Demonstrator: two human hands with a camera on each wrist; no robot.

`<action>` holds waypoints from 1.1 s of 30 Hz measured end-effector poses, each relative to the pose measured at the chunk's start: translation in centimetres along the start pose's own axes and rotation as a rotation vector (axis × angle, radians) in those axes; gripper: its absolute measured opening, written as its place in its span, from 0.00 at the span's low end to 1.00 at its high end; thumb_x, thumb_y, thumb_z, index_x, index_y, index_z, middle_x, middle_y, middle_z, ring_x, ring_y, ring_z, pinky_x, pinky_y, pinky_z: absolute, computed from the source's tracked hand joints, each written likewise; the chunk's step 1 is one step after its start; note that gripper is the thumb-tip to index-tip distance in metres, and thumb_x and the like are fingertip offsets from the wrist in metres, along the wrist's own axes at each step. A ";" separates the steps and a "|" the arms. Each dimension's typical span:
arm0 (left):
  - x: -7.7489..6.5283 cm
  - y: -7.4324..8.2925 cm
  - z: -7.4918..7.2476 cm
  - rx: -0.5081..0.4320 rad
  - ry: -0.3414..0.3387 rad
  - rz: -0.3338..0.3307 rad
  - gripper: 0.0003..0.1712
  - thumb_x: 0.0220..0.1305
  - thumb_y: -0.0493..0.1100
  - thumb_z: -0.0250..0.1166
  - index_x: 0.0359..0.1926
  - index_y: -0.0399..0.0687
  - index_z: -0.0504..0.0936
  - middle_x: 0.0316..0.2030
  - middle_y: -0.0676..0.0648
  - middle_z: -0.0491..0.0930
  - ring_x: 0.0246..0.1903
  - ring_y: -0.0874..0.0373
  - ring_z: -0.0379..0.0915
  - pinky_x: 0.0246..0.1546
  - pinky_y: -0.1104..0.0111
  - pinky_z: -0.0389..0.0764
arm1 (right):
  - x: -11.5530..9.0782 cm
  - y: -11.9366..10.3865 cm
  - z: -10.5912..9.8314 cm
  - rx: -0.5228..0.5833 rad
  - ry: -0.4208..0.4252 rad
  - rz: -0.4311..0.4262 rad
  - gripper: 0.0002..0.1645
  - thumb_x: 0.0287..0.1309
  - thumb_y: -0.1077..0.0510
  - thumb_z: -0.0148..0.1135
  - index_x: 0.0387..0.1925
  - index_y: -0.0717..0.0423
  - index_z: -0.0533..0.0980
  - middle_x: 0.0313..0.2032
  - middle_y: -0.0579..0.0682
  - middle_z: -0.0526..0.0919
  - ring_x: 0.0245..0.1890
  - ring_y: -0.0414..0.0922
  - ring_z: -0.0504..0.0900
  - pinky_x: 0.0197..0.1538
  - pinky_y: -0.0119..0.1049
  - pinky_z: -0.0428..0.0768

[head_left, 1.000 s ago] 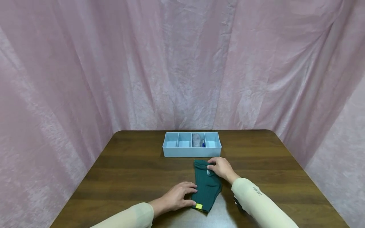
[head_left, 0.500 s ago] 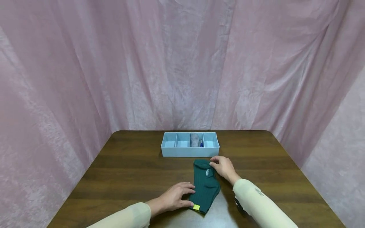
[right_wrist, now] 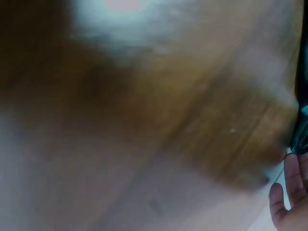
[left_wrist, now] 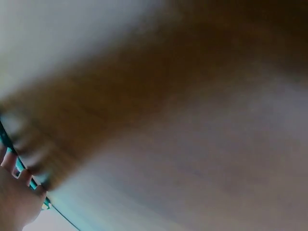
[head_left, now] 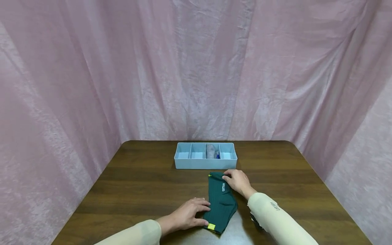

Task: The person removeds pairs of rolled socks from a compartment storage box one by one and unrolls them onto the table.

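A pair of dark green ribbed socks [head_left: 221,204] lies flat and layered on the wooden table, with white lettering near the far end. At the near left corner is a yellow label [head_left: 211,226]; a small yellow spot shows at the far left corner. My left hand [head_left: 191,214] rests along the socks' left edge, fingers spread, thumb by the label. My right hand [head_left: 238,181] touches the far right edge with thumb and forefinger. Both wrist views catch the hands only at a corner: the left hand [left_wrist: 19,192] and the right hand [right_wrist: 291,197] each border green fabric.
Beyond the socks stands a light blue organizer box [head_left: 206,164] with several compartments in a row. One compartment contains a grey fuzzy item [head_left: 210,151] and something small and blue [head_left: 218,156]. A pink curtain [head_left: 196,75] hangs behind the table [head_left: 137,190].
The far end of the socks now lies straighter, its fold gone and a yellow spot showing at the corner. The label end has shifted slightly nearer. Both hands have barely moved.
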State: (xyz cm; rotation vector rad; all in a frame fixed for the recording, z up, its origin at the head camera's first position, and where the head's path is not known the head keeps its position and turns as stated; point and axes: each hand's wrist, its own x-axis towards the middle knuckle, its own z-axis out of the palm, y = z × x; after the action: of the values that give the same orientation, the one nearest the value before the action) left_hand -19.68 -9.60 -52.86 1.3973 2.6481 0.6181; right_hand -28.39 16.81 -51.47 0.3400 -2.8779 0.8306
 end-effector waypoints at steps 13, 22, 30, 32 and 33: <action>0.0 0.2 0.0 -0.006 0.003 -0.010 0.27 0.68 0.58 0.63 0.59 0.48 0.81 0.63 0.51 0.74 0.67 0.52 0.64 0.66 0.53 0.64 | 0.3 0.2 -0.2 -0.026 0.094 0.002 0.12 0.61 0.51 0.68 0.42 0.53 0.85 0.40 0.50 0.86 0.42 0.51 0.83 0.46 0.51 0.79; 0.0 -0.1 -0.2 0.002 0.007 -0.007 0.26 0.68 0.58 0.63 0.59 0.48 0.81 0.62 0.50 0.75 0.67 0.52 0.65 0.66 0.53 0.65 | -0.1 -0.4 -1.0 -0.034 0.062 -0.359 0.12 0.59 0.57 0.70 0.44 0.55 0.85 0.44 0.49 0.85 0.48 0.50 0.81 0.54 0.51 0.76; 0.0 0.0 -0.1 -0.013 -0.007 -0.019 0.27 0.68 0.59 0.62 0.60 0.49 0.80 0.63 0.51 0.74 0.67 0.52 0.64 0.66 0.54 0.64 | 0.0 0.1 -0.7 -0.106 -0.088 -0.247 0.21 0.61 0.57 0.68 0.54 0.60 0.81 0.53 0.56 0.81 0.56 0.56 0.77 0.59 0.56 0.72; -0.1 0.0 -0.1 -0.020 -0.011 -0.026 0.27 0.68 0.59 0.62 0.60 0.49 0.80 0.63 0.51 0.74 0.67 0.53 0.64 0.66 0.54 0.64 | 0.0 0.2 -0.7 -0.113 -0.124 -0.239 0.23 0.62 0.56 0.67 0.57 0.60 0.79 0.56 0.57 0.80 0.58 0.57 0.75 0.60 0.58 0.71; -0.1 0.0 -0.2 -0.022 -0.013 -0.030 0.27 0.68 0.59 0.62 0.60 0.49 0.80 0.63 0.51 0.74 0.67 0.53 0.64 0.66 0.53 0.64 | 0.1 0.3 -0.8 -0.118 -0.142 -0.231 0.24 0.63 0.55 0.66 0.58 0.60 0.78 0.57 0.58 0.79 0.59 0.58 0.74 0.61 0.59 0.70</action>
State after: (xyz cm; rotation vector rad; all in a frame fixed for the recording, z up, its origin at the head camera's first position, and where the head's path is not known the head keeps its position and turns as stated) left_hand -19.66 -9.68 -52.72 1.3485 2.6391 0.6308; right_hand -28.51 17.45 -50.97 0.7278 -2.9226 0.6170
